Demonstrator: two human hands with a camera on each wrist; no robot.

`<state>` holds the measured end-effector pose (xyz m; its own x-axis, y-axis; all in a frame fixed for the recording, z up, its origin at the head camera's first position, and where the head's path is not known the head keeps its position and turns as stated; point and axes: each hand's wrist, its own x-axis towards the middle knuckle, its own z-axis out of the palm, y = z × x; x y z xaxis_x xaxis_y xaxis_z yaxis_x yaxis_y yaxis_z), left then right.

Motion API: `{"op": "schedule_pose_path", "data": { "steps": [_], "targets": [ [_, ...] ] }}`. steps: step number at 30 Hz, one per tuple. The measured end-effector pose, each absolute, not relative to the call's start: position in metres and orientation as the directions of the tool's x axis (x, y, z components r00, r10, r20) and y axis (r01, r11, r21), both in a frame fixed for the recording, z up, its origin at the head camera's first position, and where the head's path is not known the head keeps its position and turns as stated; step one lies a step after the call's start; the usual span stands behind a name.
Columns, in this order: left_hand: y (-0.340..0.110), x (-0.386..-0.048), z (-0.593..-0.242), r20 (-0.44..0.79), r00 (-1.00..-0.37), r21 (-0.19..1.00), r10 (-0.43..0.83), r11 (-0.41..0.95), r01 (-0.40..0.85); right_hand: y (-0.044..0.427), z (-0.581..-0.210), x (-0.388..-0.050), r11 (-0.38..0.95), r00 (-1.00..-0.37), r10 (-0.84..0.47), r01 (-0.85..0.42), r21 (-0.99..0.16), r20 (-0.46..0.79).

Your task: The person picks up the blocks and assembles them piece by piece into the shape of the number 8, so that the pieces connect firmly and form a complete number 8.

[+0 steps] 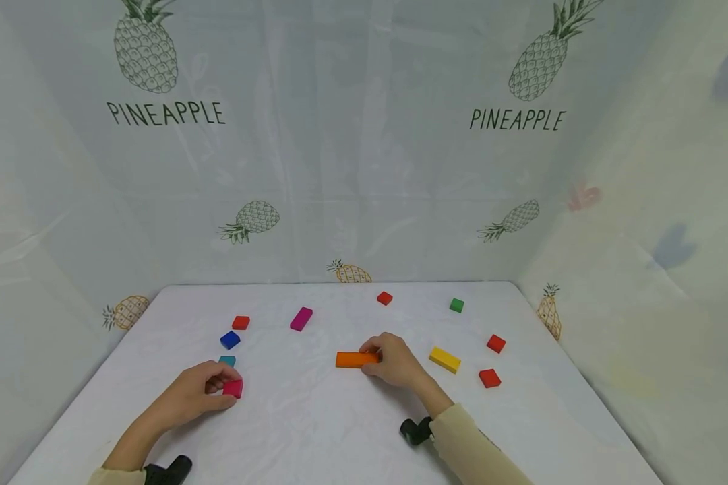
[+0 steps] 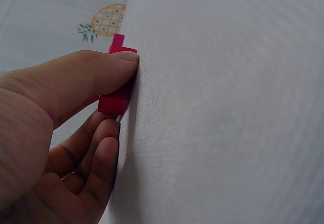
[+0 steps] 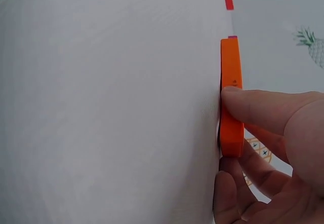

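At the left of the table, my left hand (image 1: 197, 391) pinches a pinkish-red block (image 1: 233, 389) between thumb and fingers. In the left wrist view the thumb lies across that block (image 2: 115, 102), close to the cloth. A light-blue block (image 1: 227, 361) sits just behind the left hand, partly hidden by it. Near the middle, my right hand (image 1: 396, 364) pinches a long orange block (image 1: 348, 360) by its right part. The right wrist view shows the thumb on the near side of the orange block (image 3: 232, 64), which lies along the cloth.
A blue block (image 1: 230, 340), a red block (image 1: 240, 322) and a magenta block (image 1: 301, 319) lie at the back left. A yellow block (image 1: 445, 360), a green block (image 1: 457, 305) and several red blocks (image 1: 489, 378) are spread rightward. A pineapple-print curtain (image 1: 352, 168) encloses the white table (image 1: 291, 438).
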<state>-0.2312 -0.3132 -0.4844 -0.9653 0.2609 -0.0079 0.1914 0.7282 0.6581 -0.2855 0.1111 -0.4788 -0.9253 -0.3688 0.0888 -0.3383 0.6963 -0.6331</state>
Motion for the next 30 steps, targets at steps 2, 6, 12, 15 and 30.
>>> {"op": "schedule_pose_path", "data": {
  "steps": [2,6,12,15,30],
  "targets": [
    [-0.3135,-0.2313,-0.4845,-0.006,-0.965,0.654,0.261,0.731,0.194,0.1113,-0.4785,-0.2857,0.693,-0.924,-0.373,-0.340,-0.636,0.087],
    [-0.3140,-0.2312,-0.4850,0.001,-0.963,0.653,0.269,0.729,0.204,0.1112,-0.4781,-0.2857,0.689,-0.922,-0.381,-0.334,-0.644,0.071],
    [-0.3147,-0.2306,-0.4855,0.004,-0.961,0.657,0.276,0.724,0.211,0.1114,-0.4781,-0.2874,0.688,-0.922,-0.385,-0.318,-0.652,0.042],
    [-0.3153,-0.2311,-0.4855,0.008,-0.960,0.654,0.279,0.725,0.216,0.1118,-0.4772,-0.2883,0.683,-0.921,-0.388,-0.313,-0.661,0.035],
    [-0.3110,-0.2328,-0.4819,0.000,-0.961,0.622,0.277,0.752,0.217,0.1145,-0.4764,-0.2919,0.693,-0.918,-0.397,-0.302,-0.655,0.003]
  ]
}}
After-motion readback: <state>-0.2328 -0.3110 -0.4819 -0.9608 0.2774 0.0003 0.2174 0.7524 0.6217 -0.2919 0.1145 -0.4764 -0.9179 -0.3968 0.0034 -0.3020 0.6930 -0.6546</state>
